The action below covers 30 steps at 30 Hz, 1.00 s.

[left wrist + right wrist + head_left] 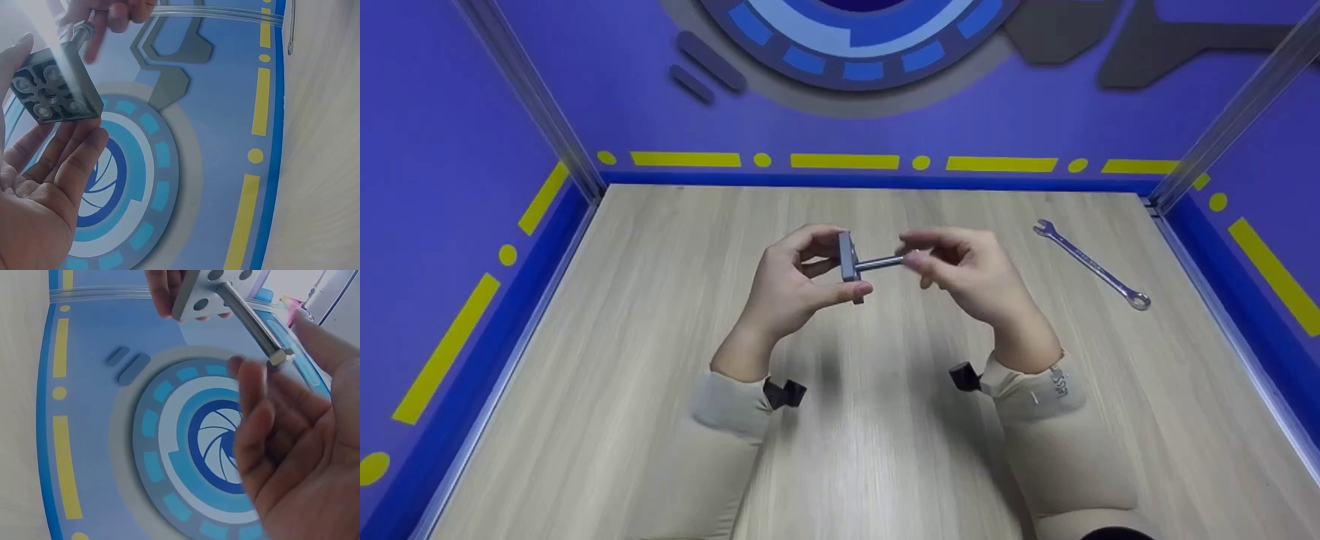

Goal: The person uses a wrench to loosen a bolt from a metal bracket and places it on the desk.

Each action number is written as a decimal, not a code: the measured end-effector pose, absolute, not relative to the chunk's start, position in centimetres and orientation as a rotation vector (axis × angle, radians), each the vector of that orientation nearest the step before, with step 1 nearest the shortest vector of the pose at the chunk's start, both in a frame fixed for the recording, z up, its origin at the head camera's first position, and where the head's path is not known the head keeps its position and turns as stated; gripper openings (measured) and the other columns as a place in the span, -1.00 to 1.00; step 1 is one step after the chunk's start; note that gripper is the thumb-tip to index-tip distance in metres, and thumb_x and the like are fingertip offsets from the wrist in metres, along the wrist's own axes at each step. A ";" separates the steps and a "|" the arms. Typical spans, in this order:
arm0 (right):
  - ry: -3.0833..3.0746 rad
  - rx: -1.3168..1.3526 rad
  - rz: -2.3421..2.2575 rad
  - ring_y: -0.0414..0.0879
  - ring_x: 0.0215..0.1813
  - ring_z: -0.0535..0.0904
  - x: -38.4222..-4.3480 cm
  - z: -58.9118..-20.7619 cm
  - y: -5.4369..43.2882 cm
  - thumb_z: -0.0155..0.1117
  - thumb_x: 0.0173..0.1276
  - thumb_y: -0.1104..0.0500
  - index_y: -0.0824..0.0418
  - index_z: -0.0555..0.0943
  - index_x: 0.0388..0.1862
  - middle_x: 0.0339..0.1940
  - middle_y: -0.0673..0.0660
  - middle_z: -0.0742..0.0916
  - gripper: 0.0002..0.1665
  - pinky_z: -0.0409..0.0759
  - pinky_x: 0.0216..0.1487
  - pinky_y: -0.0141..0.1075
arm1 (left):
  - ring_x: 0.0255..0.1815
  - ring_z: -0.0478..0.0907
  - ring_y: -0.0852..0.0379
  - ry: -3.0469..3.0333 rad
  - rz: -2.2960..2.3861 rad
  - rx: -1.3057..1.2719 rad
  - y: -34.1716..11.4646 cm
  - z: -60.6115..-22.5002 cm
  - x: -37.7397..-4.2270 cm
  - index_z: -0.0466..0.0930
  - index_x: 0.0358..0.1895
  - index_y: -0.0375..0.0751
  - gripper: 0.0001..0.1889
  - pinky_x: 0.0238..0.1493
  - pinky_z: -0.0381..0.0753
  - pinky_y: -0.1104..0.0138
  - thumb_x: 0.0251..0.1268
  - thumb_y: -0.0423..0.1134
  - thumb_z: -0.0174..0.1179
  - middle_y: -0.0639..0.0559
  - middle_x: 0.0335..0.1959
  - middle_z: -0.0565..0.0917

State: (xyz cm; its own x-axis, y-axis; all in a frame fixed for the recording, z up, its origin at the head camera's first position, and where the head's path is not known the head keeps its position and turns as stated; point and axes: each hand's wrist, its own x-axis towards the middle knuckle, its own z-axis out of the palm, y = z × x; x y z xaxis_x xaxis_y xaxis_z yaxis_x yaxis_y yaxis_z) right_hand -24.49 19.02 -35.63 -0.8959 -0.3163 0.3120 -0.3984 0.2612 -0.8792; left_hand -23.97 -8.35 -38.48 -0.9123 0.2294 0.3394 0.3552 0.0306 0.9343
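My left hand grips a grey square plate by its edges, thumb below and fingers above in the head view. Recesses and ribs mark the face seen in the left wrist view. Out of the other face, which has round holes, a threaded rod points toward my right hand. At the rod's far end sits a hex nut or bolt head. Loosely bent fingers of the right hand are right by it, somewhat blurred, while its thumb stands apart in the right wrist view.
A combination wrench lies on the wooden table, right of my right hand. Blue panels with yellow markings and metal posts enclose the back and sides. A small black camera mount sticks out from each cuff.
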 end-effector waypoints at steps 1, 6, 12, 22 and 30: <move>-2.470 0.646 1.757 -0.22 -0.49 0.64 -24.5 -35.7 19.0 0.40 0.69 0.24 0.39 0.87 -0.07 -0.30 0.07 0.90 -0.78 0.57 -0.46 -0.47 | 0.25 0.78 -0.02 -2.190 -2.027 -0.625 -8.3 -38.5 -23.9 0.73 0.32 -0.21 -0.31 0.46 0.82 0.26 0.09 -0.25 0.82 -0.12 0.15 0.80; -2.575 0.540 1.832 -0.20 -0.66 0.49 -24.6 -36.0 18.6 0.13 0.88 0.06 0.37 0.68 -0.55 -0.68 0.00 0.66 -0.30 0.52 -0.61 -0.40 | 0.26 0.78 -0.02 -2.190 -2.022 -0.637 -8.1 -38.9 -24.0 0.73 0.32 -0.23 -0.29 0.46 0.83 0.26 0.05 -0.28 0.83 -0.12 0.16 0.80; -2.576 0.652 1.775 -0.26 -0.59 0.39 -24.8 -36.1 18.7 0.28 0.78 0.15 0.31 0.68 -0.45 -0.66 -0.08 0.54 -0.52 0.38 -0.57 -0.44 | 0.20 0.79 -0.02 -2.201 -2.011 -0.629 -8.2 -39.0 -24.2 0.74 0.32 -0.21 -0.29 0.44 0.84 0.26 0.05 -0.26 0.83 -0.11 0.14 0.79; -2.293 0.826 1.585 -0.25 -0.31 0.63 -24.3 -36.6 18.9 0.63 0.37 0.45 0.32 0.89 -0.02 -0.15 0.05 0.88 -0.77 0.68 -0.27 -0.51 | 0.08 0.82 -0.05 -2.220 -2.035 -0.596 -8.8 -38.9 -24.2 0.74 0.33 -0.17 -0.29 0.39 0.88 0.23 0.07 -0.21 0.83 -0.09 0.11 0.77; -2.071 0.985 1.475 -0.24 -0.18 0.70 -24.9 -36.7 18.5 0.58 0.35 0.55 0.28 0.87 -0.23 -0.16 0.23 0.85 -0.79 0.69 -0.22 -0.53 | 0.03 0.79 -0.05 -2.181 -2.092 -0.602 -8.7 -38.6 -24.2 0.73 0.33 -0.24 -0.29 0.36 0.90 0.19 0.05 -0.30 0.82 -0.10 0.10 0.75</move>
